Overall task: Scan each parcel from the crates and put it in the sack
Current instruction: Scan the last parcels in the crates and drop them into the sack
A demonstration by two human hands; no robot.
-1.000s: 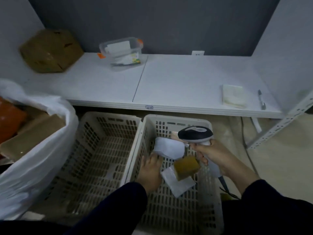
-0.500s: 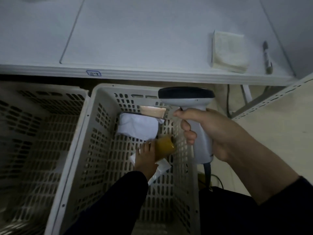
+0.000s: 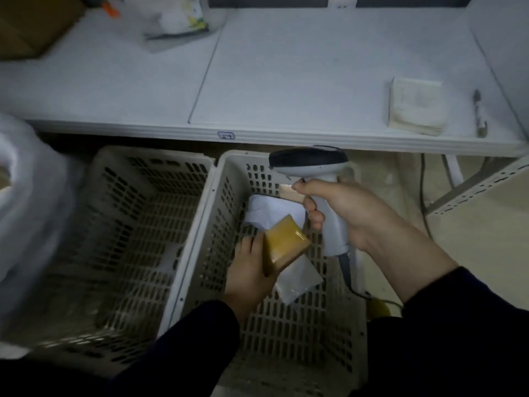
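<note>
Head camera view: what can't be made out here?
Head view:
sack: blurred, cut off by the left edge; contents unclear.
brown parcel in the left hand: no barcode visible.
tan parcel: mostly hidden behind the right hand and scanner.
clear tub: blurred, cut off by the top edge.

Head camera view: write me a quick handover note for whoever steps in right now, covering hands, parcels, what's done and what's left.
Left grip: holds the brown parcel inside the right crate.
Right grip: holds the scanner by its handle, head above the crate's far rim.
Also in that crate: white parcel, flat white packet, tan parcel.
Sack: at the left edge, blurred.
Done: brown parcel picked.
Left: scan it, sack it, then likely the other three.
</note>
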